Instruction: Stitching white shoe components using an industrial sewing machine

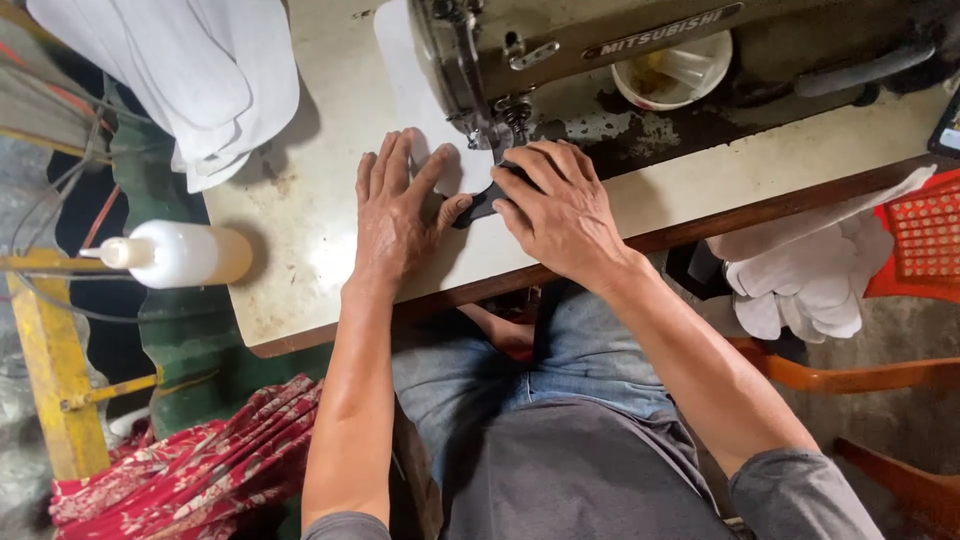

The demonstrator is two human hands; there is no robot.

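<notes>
A dark strip of material (478,206) lying on the white piece (420,90) spread over the sewing table (300,230), just in front of the presser foot (512,120) of the sewing machine (600,50). Pinned there from both sides — right hand (560,215) pressing down on its upper end with fingers bent and close together, fingertips right at the foot; left hand (395,215) laid flat beside it, fingers spread and extended on the white piece, thumb touching the strip's lower end. No pinch or closed grasp visible in either hand; contact by pressing only. Behind the hands, the machine's worn grey-brown body stretching across the top of the view, with a small white cup (672,72) resting on its bed. To the left on the table edge, a stack of white cut pieces (200,80) hanging over the corner, and nearer the viewer a white squeeze bottle (175,255) lying on its side, nozzle pointing left. Below the table on the left, a red patterned cloth (190,460) bunched beside a yellow metal frame (50,360). To the right, more white cut pieces (810,275) heaped next to a red plastic basket (925,245) — an orange chair frame (860,378) beneath them. Blue jeans (560,350) and grey sleeves at the bottom of the view.
</notes>
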